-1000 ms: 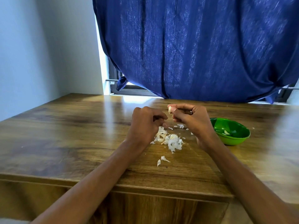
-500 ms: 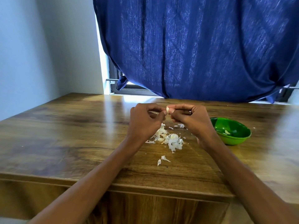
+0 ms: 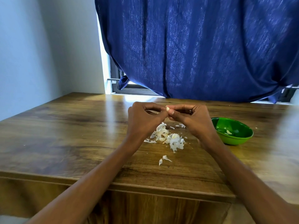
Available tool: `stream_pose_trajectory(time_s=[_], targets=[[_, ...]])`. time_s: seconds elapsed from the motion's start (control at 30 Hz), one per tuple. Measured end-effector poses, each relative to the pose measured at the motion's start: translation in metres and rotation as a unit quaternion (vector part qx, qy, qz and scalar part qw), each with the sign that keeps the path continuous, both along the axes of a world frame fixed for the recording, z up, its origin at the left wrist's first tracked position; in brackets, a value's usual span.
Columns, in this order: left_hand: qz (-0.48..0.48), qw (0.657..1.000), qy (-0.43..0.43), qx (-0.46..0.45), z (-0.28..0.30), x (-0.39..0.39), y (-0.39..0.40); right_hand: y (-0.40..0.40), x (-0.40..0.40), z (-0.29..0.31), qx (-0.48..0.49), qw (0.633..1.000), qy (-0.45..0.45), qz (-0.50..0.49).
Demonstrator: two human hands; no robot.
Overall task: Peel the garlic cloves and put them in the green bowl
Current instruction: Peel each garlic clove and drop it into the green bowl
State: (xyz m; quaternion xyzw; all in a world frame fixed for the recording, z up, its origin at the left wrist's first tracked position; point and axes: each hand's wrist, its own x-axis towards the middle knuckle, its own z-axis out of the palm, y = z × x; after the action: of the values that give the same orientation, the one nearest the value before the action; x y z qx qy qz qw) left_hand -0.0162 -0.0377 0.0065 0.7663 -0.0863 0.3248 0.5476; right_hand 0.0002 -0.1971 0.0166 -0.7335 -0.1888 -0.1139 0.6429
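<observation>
- Pinching a small pale garlic clove between left hand and right hand, above the glossy brown wooden table.
- Sitting right of the hands: round green plastic bowl.
- Lying beneath them: white papery garlic skins.
- Hanging behind the table: dark blue cloth curtain.

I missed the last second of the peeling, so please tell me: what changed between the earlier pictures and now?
The left hand rose from the peel pile and now pinches the garlic clove held by the right hand. The green bowl and pile stayed put.
</observation>
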Motion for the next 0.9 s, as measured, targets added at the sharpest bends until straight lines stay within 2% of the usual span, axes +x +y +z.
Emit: stream_pose_trajectory(time_s=[0.9], targets=[[-0.036,0.999,0.020,-0.017,0.0037,-0.0029,0.0047,-0.0013,-0.0043,0.0017,-0.025,1.000,-0.009,0.005]])
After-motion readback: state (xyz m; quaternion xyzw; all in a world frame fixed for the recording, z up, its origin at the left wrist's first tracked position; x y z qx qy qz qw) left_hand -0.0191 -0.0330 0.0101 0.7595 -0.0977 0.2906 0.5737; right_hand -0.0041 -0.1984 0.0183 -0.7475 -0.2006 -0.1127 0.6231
